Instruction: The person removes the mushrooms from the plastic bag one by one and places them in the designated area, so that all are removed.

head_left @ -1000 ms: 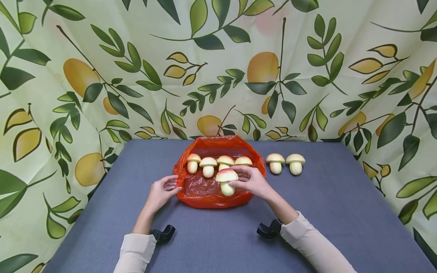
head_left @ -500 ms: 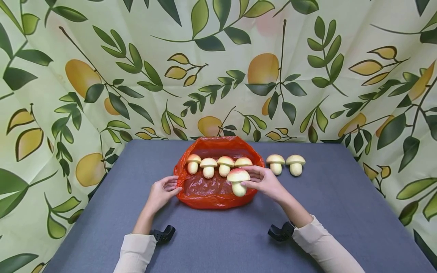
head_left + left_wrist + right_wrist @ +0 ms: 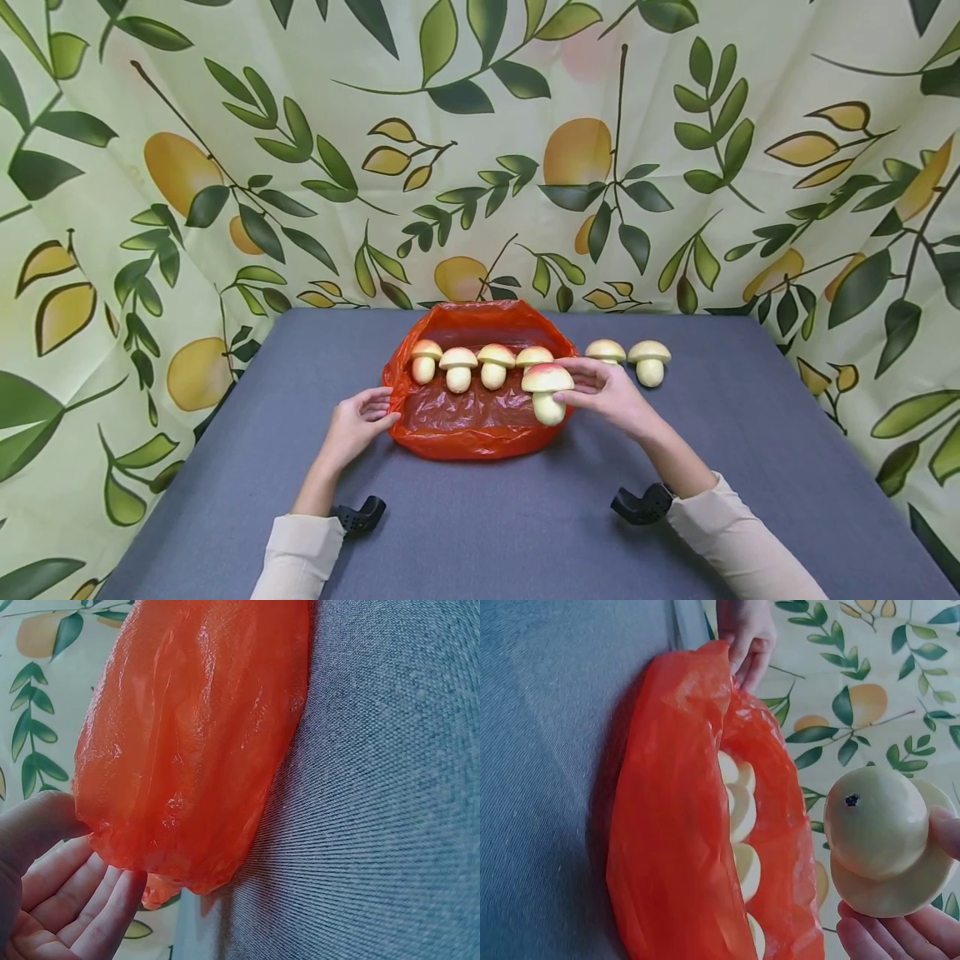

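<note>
Centrally in the head view, a red plastic bag (image 3: 465, 446) gapes on grey cloth (image 3: 480, 533), four mushrooms (image 3: 457, 358) in a row inside it and two spare mushrooms (image 3: 649, 358) to its right; left hand (image 3: 358, 418) pinches the bag's left rim, right hand (image 3: 611, 402) grips a red-tinged mushroom (image 3: 547, 390) at the bag's right end. Left wrist view: thumb one side of the bag's edge, fingers the other. Right wrist view: red-tinged mushroom between thumb and fingers, apart from the bag, dark speck on its stem end.
</note>
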Tool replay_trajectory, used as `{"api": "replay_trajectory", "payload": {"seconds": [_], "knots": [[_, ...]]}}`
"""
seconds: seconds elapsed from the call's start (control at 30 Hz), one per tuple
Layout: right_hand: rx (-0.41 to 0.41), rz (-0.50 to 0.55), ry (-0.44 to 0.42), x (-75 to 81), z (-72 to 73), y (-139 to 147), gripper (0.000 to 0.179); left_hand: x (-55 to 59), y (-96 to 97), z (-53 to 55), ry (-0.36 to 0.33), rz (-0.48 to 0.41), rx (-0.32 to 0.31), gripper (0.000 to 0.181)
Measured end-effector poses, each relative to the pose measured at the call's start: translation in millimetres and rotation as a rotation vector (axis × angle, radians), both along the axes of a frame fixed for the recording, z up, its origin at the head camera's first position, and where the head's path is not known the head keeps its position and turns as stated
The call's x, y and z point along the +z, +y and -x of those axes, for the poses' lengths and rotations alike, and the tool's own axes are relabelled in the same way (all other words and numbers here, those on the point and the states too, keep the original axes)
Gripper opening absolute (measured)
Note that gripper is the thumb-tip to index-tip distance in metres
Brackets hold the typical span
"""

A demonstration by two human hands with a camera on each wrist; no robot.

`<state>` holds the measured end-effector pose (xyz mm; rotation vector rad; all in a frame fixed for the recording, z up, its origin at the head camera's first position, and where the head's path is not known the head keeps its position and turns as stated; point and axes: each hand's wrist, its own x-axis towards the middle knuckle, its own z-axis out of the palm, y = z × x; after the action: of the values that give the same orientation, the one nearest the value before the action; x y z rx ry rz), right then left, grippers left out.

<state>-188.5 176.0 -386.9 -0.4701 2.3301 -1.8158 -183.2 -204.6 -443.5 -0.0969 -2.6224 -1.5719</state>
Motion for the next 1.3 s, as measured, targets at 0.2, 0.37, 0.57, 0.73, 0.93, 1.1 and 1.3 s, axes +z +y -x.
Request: {"api": "replay_trajectory", "payload": {"seconds": [0.2, 0.37, 0.57, 0.73, 0.93, 1.1, 1.3], "knots": [[-0.005, -0.022, 0.029, 1.3, 0.3, 13, 0.052, -0.6, -0.4, 1.0, 0.001, 0.010, 0.002, 0.040], [0.012, -0.020, 0.032, 2.8, 1.0, 23, 0.054, -0.7, -0.7, 0.9, 0.009, 0.012, -0.002, 0.040], [0.012, -0.035, 0.035, 6.0, 1.0, 34, 0.056, -0.8, -0.7, 1.0, -0.003, 0.008, -0.005, 0.040], [0.016, -0.046, 0.042, 7.0, 1.0, 43, 0.055, -0.7, -1.1, 1.5, -0.004, 0.011, -0.007, 0.040], [0.053, -0.012, 0.095, 8.4, 1.8, 56, 0.049, 1.2, -0.4, -0.2, -0.010, 0.000, -0.004, 0.040], [0.027, -0.012, 0.106, 13.1, 0.3, 65, 0.043, 3.5, -0.2, -1.9, -0.016, -0.010, -0.004, 0.041], [0.018, -0.010, 0.111, 15.2, 0.4, 75, 0.040, 3.5, -0.8, -2.8, -0.016, -0.008, 0.000, 0.041]]}}
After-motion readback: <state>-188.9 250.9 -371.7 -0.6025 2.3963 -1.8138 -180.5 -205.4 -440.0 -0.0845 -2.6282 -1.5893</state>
